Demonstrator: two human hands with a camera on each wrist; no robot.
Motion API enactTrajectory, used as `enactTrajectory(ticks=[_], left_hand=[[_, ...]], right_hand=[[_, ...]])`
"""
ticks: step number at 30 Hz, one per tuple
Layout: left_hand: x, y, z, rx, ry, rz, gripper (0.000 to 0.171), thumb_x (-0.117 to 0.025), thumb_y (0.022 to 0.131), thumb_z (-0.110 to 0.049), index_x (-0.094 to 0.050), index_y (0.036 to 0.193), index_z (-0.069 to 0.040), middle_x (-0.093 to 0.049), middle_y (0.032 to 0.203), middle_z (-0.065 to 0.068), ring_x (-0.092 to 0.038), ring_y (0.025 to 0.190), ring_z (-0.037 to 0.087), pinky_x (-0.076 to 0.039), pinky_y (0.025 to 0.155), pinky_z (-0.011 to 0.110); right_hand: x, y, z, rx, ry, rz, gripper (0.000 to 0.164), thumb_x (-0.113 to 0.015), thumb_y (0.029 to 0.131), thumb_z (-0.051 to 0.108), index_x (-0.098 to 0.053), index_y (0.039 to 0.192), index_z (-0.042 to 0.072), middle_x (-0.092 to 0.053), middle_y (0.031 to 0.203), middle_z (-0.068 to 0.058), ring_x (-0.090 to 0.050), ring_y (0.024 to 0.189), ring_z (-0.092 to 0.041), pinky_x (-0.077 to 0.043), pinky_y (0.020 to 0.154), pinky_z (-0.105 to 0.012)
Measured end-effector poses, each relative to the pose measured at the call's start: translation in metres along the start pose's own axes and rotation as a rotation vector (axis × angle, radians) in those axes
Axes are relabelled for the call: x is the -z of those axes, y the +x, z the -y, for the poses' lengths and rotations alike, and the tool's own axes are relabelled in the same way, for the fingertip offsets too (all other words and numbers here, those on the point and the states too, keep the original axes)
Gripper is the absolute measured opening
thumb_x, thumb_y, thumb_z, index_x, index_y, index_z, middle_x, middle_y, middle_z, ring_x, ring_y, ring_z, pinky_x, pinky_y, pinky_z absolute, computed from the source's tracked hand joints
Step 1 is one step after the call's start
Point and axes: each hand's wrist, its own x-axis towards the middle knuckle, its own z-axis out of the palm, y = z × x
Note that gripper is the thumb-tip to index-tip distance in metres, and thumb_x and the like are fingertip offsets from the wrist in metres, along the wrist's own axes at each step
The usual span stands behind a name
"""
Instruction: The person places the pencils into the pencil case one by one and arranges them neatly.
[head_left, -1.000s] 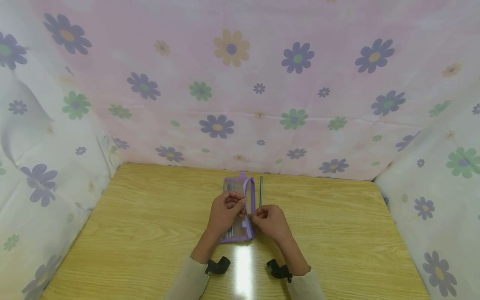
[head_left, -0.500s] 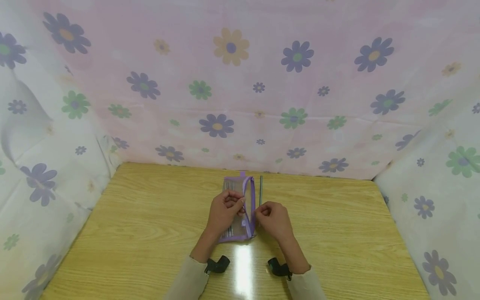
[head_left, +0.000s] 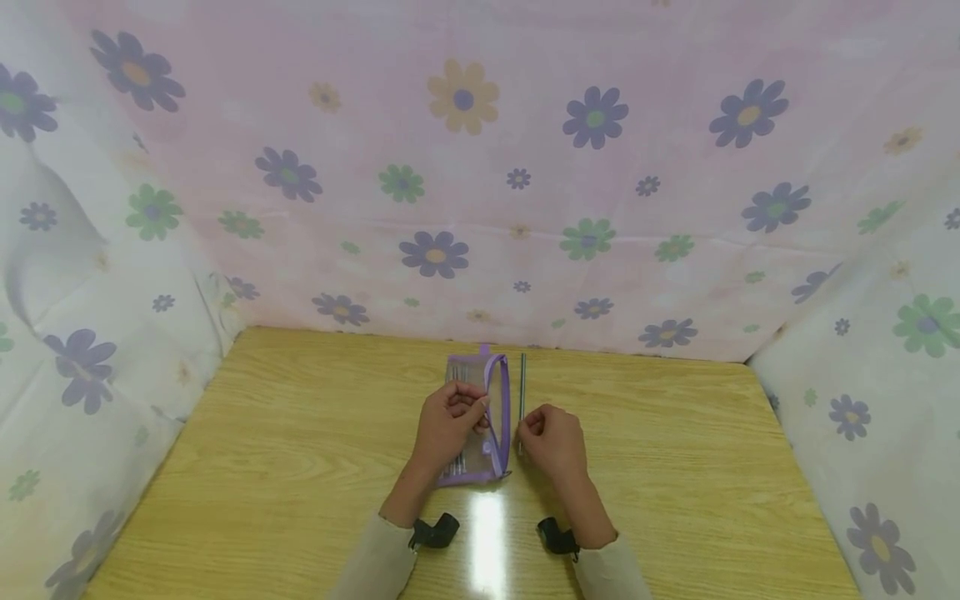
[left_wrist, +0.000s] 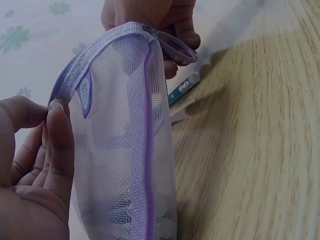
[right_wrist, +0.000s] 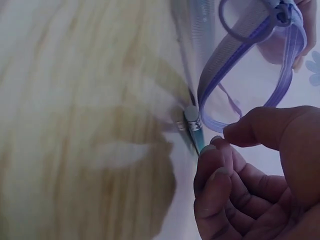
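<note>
A purple-edged mesh pencil case (head_left: 505, 400) lies lengthwise on the table, its zipped mouth gaping toward the right. My left hand (head_left: 448, 423) pinches one edge of that mouth between thumb and forefinger; the left wrist view shows the edge raised (left_wrist: 75, 70). To the right of the case lies a dark green pencil (head_left: 522, 383) with a silver band and a pale end (right_wrist: 191, 113). Over its near part is my right hand (head_left: 553, 437), fingers loosely curled and thumb tip close to the forefinger. Nothing is visibly held there. Several thin sticks (head_left: 459, 457) show through the mesh.
The wood-grain table (head_left: 300, 433) runs out to both sides. Flower-patterned cloth (head_left: 517, 208) hangs at the back and along the left and right edges. Black wrist cameras (head_left: 437, 531) sit below each hand. A zip pull ring (right_wrist: 247, 22) dangles at the case's near end.
My right hand has let go of the case's right edge and shifted slightly right, to the pencil. The left hand stays on the case's edge. The pencil looks unmoved.
</note>
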Motion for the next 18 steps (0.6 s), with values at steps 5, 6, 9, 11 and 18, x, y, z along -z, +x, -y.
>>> enactTrajectory(ticks=[5,6,9,11,18], left_hand=[[0.0005,0.0000,0.0007,0.001,0.003,0.001,0.009,-0.073,0.101,-0.002,-0.070,0.107,0.003,-0.071,0.091,0.022,-0.071,0.068,0.019,-0.063,0.060,0.028],[0.0006,0.0001,0.0010,0.001,0.003,0.000,0.008,-0.072,0.101,-0.002,-0.070,0.107,0.003,-0.072,0.091,0.022,-0.071,0.068,0.019,-0.063,0.060,0.028],[0.0006,0.0003,0.0014,0.003,0.001,-0.002,0.008,-0.072,0.101,-0.002,-0.069,0.107,0.003,-0.071,0.091,0.022,-0.071,0.068,0.019,-0.063,0.060,0.027],[0.0006,0.0004,0.0016,0.005,0.001,-0.004,0.008,-0.072,0.101,-0.001,-0.069,0.107,0.003,-0.071,0.091,0.022,-0.071,0.068,0.019,-0.063,0.060,0.027],[0.0005,0.0009,0.0019,0.002,0.006,-0.006,0.007,-0.072,0.100,0.000,-0.070,0.106,0.003,-0.071,0.090,0.022,-0.071,0.067,0.018,-0.063,0.059,0.027]], right_hand=[[-0.0027,0.0002,-0.0034,-0.026,-0.016,0.001,0.010,-0.077,0.088,0.010,-0.072,0.082,0.004,-0.068,0.070,-0.001,-0.060,0.061,-0.012,-0.054,0.055,-0.028],[-0.0032,0.0003,-0.0039,-0.028,-0.017,0.003,0.011,-0.078,0.088,0.010,-0.072,0.082,0.003,-0.068,0.070,-0.002,-0.060,0.061,-0.012,-0.054,0.055,-0.029],[-0.0051,0.0012,-0.0056,-0.029,-0.033,0.004,0.012,-0.079,0.088,0.011,-0.072,0.081,0.004,-0.068,0.070,-0.001,-0.060,0.061,-0.012,-0.054,0.055,-0.029],[-0.0062,0.0020,-0.0065,-0.025,-0.046,0.000,0.013,-0.079,0.087,0.012,-0.071,0.080,0.004,-0.067,0.069,-0.001,-0.058,0.060,-0.012,-0.053,0.054,-0.028],[-0.0082,0.0020,-0.0064,-0.048,-0.051,-0.013,0.011,-0.078,0.084,0.007,-0.072,0.075,0.005,-0.067,0.067,-0.002,-0.057,0.057,-0.013,-0.050,0.050,-0.027]])
